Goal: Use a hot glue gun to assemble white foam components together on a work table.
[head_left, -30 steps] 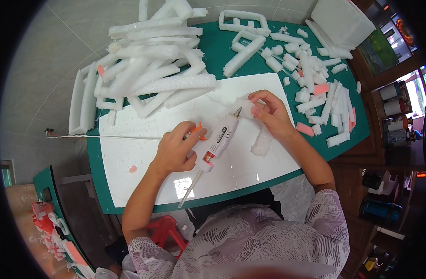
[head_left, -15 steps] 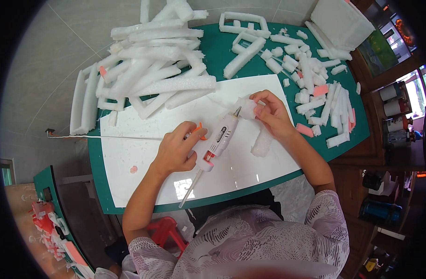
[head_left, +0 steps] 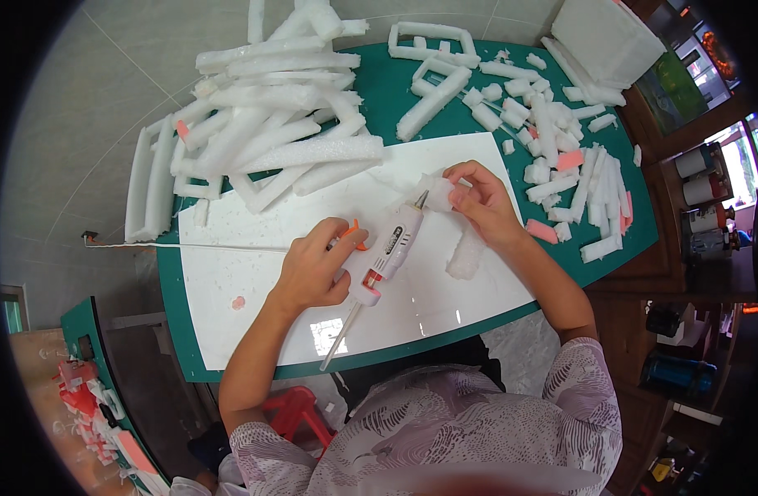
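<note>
While your left hand (head_left: 313,269) closes its grip around the handle of the white plastic hot-glue gun with the orange trigger (head_left: 387,252), the nozzle points up-right at the small white foam block (head_left: 439,188) that your right hand (head_left: 482,202) pinches in its fingertips, just above the glossy white board (head_left: 255,273) on the green surface (head_left: 395,83). From the head view, the step in hand looks like gluing: the tip sits right at the foam piece, so I judge glue is going onto it. Your next move calls for a steady nozzle and fingers kept off the hot bead.

A crumbly white foam stub (head_left: 466,252) lies on the board, just below your right wrist. Long rough foam bars (head_left: 271,124) pile at the upper left, and short white and pink foam offcuts (head_left: 569,178) scatter at the right. A thin white cord (head_left: 189,245) runs leftwards off the surface.
</note>
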Demonstrator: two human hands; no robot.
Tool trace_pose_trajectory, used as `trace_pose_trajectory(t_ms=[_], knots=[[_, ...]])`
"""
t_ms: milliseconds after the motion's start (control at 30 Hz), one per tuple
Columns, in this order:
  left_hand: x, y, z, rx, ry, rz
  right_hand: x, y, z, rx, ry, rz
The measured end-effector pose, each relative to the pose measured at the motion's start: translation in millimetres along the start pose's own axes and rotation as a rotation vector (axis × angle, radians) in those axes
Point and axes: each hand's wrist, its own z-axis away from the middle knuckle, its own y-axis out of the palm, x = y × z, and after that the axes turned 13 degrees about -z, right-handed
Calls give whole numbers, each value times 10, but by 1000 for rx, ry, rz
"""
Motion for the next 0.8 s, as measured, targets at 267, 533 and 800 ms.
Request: trace_pose_trajectory(t_ms=[267,533,800], knots=[[8,13,16,4,5,-14,-16,1,0,7,-21,35],[18,-9,30,2,-16,66,34,48,10,56,-53,97],[37,-30,44,14,-34,102,47,44,0,142,-125,107]])
